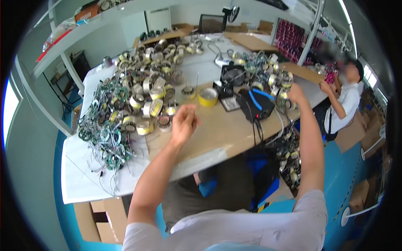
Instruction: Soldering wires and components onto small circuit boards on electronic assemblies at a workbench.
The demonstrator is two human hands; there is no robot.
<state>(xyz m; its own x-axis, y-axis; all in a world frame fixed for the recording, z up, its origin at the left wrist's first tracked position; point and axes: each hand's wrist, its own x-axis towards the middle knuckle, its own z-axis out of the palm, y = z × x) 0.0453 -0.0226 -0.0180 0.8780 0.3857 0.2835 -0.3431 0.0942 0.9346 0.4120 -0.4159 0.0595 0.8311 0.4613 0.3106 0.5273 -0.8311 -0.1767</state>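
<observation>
Parts [145, 127], yellow-banded, lie near left hand [184, 123] and right hand [297, 94]

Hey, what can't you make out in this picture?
All in the head view:
Left hand: blurred; can't tell whether it pinches anything.
Right hand: its own back hides any grip.
Loose parts below the table: partly hidden by the right forearm.

Wide head-height fisheye view, downward over hands [182, 125] and worktable [81, 178]

Shiny metal rings [147, 85]; matt cardboard sheet [215, 131]
</observation>
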